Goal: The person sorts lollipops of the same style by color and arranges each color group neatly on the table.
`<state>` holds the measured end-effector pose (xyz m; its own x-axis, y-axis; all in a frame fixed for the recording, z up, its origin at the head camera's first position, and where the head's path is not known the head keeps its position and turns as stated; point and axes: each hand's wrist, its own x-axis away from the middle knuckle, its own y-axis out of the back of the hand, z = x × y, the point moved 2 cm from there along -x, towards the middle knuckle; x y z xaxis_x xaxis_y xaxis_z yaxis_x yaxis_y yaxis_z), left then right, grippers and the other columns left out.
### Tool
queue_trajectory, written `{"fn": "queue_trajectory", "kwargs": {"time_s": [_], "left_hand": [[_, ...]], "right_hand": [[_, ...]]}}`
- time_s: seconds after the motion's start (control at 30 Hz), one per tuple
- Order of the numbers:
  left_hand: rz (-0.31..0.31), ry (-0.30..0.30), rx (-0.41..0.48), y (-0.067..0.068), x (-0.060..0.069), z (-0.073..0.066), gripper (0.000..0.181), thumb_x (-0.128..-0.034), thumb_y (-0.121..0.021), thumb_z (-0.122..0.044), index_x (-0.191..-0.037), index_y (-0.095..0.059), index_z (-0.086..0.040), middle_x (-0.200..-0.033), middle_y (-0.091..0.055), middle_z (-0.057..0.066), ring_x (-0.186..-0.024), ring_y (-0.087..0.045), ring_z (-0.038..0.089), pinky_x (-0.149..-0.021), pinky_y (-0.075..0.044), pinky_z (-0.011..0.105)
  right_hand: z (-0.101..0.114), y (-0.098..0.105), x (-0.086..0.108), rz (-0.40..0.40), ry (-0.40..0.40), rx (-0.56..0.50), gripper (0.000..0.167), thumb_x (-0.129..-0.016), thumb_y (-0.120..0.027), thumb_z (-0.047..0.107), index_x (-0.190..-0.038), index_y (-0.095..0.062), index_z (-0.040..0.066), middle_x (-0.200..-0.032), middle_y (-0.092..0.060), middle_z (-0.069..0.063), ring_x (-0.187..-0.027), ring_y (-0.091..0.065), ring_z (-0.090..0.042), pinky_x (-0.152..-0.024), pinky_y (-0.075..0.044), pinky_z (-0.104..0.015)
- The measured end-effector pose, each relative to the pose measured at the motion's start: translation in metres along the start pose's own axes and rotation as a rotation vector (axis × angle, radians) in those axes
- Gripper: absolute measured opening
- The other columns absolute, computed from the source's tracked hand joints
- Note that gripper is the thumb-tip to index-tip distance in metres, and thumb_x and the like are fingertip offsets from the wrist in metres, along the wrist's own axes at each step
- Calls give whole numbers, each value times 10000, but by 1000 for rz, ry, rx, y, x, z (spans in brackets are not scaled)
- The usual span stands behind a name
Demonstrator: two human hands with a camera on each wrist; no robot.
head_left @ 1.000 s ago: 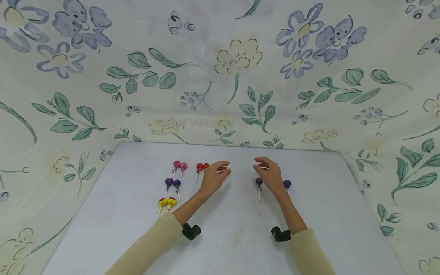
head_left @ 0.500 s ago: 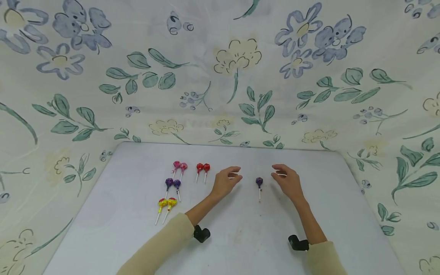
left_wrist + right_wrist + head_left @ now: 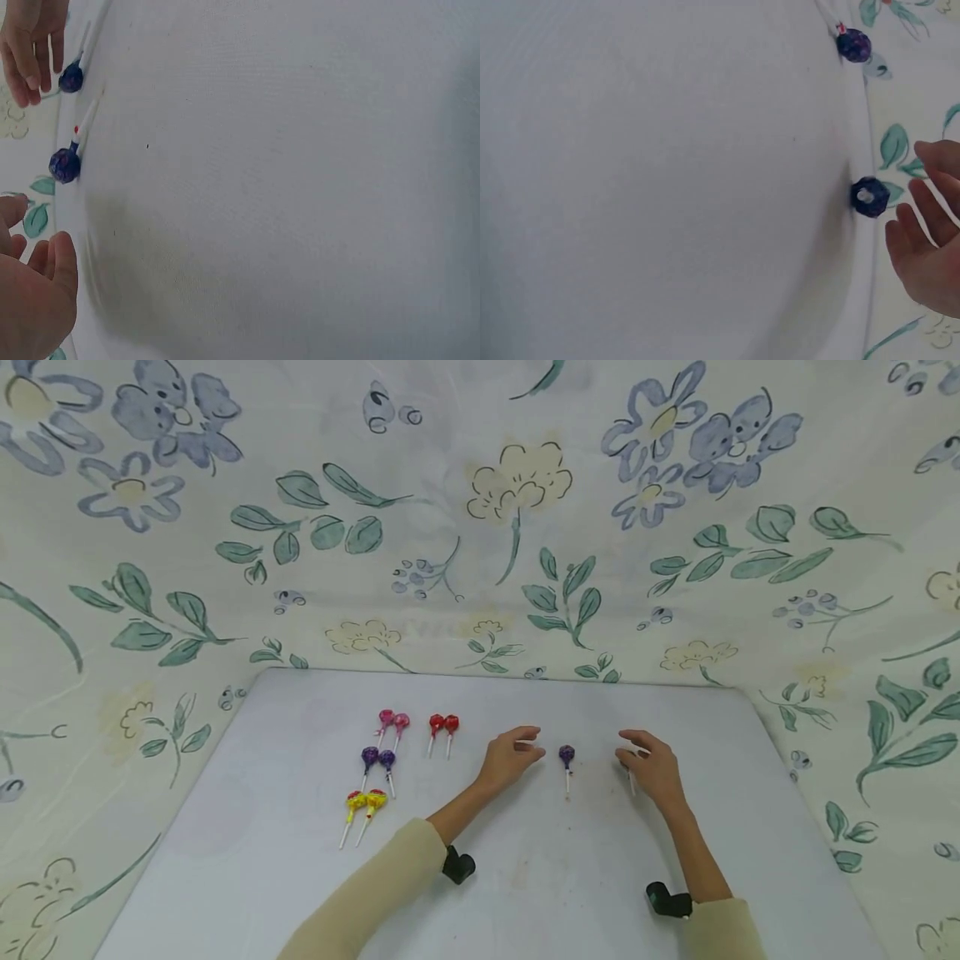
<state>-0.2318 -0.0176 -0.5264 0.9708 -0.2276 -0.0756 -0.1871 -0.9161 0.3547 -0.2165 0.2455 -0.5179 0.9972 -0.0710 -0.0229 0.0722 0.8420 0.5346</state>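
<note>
My left hand [image 3: 510,760], fingers loosely bent, is just left of a purple-wrapped lollipop [image 3: 567,753] and apart from it. This lollipop lies on the white table with its stick toward me. On the right, my right hand [image 3: 654,768] hovers over a second purple lollipop, hiding its head in the head view; only its stick [image 3: 632,782] shows. In the right wrist view that lollipop's head [image 3: 870,196] sits beside the spread fingers [image 3: 909,225], with nothing gripped. The left wrist view shows both lollipops between my hands.
At the left of the white table [image 3: 247,827] lie lollipops in pairs: pink [image 3: 393,719], red [image 3: 444,723], purple [image 3: 378,757] and yellow [image 3: 365,802]. A flower-patterned cloth [image 3: 435,560] rises behind the table's back edge.
Both hands have moved to the right. The left hand has come from beside the red lollipops to the middle purple one; the right hand has passed from that one to the right-hand purple lollipop.
</note>
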Motion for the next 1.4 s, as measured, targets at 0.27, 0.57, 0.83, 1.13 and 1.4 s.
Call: {"fn": "queue_trajectory", "kwargs": {"time_s": [0.27,0.57,0.83,1.13,1.4], "left_hand": [[41,4,11,-14,-4,0,411,-928,-704,-76,-1319,-612,11,-1273,-634,201,-1127,-636,335,-904,-547,381],[29,29,-25,-31,-9,-1,401,-920,-719,-89,-1302,-629,-7,-1266,-644,181,-1132,-634,314,-930,-532,367],[50,37,-106,-46,-13,-6,413,-909,-737,-110,-1301,-637,-27,-1265,-647,165,-1140,-620,293,-946,-516,372],[46,3,-194,-54,-18,-8,371,-897,-748,-85,-1248,-659,-5,-1197,-666,151,-1099,-629,263,-940,-512,350],[56,-18,-233,-54,-19,-8,290,-918,-711,-57,-1199,-684,8,-1156,-685,124,-1069,-633,234,-923,-514,330]], "right_hand": [[-15,0,3,27,-85,-66,375,-947,-658,57,-1301,-592,-46,-1347,-563,-248,-1303,-471,-400,-1071,-406,-481],[-29,0,2,33,-131,-65,393,-956,-637,63,-1333,-575,-31,-1339,-566,-247,-1260,-510,-374,-1061,-413,-467],[-33,-1,1,21,-159,-62,365,-950,-661,94,-1292,-619,-28,-1313,-592,-238,-1224,-536,-370,-1043,-425,-478],[-34,0,1,24,-164,-72,374,-938,-682,117,-1280,-633,-25,-1309,-601,-236,-1222,-547,-370,-1039,-433,-472],[-32,0,-1,31,-148,-69,361,-939,-687,110,-1268,-641,-30,-1285,-621,-222,-1195,-566,-348,-1004,-466,-417]]}}
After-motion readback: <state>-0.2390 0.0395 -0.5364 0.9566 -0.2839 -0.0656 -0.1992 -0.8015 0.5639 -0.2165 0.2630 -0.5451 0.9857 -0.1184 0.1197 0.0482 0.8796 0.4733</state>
